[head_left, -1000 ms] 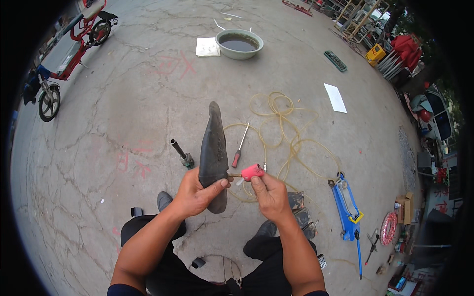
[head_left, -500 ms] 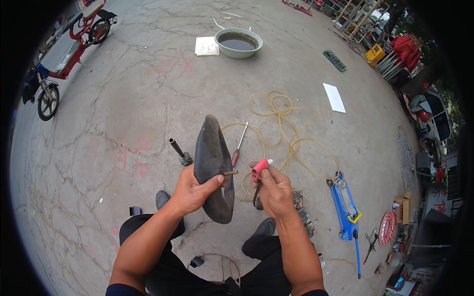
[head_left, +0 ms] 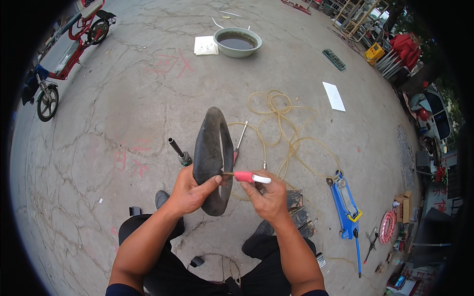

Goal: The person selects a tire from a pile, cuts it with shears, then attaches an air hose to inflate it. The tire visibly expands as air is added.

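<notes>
We lose the fingertips of the left hand (head_left: 195, 190) behind the black inner tube (head_left: 208, 148), which also hides a stretch of the yellowish hose (head_left: 295, 143). The pink fitting (head_left: 243, 176) covers the tip of the brass stem (head_left: 227, 173). The lower edge cuts off both forearms (head_left: 148, 239); we find the clutter (head_left: 402, 281) at lower right too small to identify.

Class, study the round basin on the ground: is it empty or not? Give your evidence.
Not empty: the basin holds dark liquid, whose surface shows inside; its depth cannot be told.
</notes>
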The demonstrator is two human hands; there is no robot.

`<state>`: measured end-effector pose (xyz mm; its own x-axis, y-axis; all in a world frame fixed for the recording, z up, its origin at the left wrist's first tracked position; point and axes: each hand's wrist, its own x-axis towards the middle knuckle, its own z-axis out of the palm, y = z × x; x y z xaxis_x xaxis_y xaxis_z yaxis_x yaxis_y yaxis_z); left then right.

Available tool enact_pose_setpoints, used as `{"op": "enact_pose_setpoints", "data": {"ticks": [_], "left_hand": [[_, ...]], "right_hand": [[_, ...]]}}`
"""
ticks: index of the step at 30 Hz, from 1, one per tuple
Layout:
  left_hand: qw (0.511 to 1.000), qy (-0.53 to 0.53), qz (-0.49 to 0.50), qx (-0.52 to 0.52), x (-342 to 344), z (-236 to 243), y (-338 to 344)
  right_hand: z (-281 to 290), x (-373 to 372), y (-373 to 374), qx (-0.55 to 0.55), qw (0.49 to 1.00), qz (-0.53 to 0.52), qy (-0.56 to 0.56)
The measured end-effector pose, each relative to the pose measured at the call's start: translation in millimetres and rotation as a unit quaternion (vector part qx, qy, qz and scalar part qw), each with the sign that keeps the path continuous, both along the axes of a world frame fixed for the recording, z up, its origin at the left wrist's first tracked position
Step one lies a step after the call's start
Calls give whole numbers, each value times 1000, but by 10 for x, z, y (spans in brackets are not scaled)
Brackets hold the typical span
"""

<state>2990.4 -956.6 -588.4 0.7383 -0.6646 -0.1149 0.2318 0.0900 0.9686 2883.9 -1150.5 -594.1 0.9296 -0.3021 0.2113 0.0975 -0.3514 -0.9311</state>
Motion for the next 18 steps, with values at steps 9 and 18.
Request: {"op": "enact_pose_setpoints", "data": {"ticks": [9, 18], "left_hand": [[989, 135, -10, -61, 20, -97, 36], [997, -64, -9, 38, 47, -188, 68]], "right_hand": [[-29, 4, 157, -72, 997, -11, 7], [-103, -8, 327, -48, 997, -18, 59]]}}
